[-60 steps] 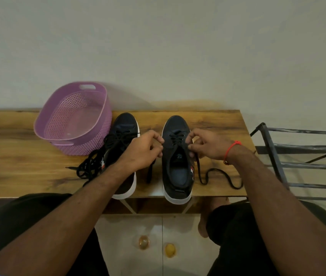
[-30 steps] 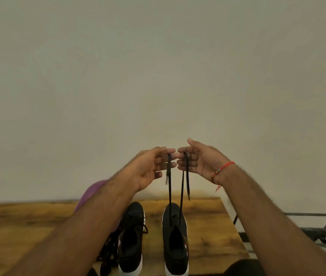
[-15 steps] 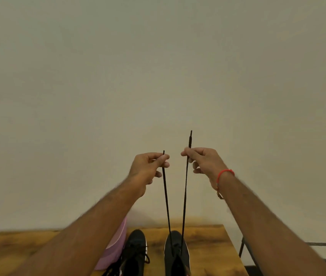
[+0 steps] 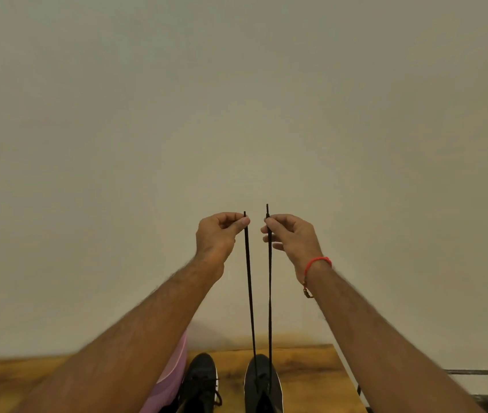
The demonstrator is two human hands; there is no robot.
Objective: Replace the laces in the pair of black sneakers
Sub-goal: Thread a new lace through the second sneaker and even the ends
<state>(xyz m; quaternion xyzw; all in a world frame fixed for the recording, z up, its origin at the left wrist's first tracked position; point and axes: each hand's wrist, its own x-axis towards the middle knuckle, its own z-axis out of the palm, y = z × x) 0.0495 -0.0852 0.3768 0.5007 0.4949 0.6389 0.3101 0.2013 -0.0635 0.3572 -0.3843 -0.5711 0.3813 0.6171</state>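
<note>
Head view: our left hand and right hand each pinch one end of a black lace, pulled taut above the right sneaker on the bench. We judge lacing barely begun; the left sneaker waits.

My left grip and right grip each pinched a lace end, raised taut above the right sneaker on the bench
</note>
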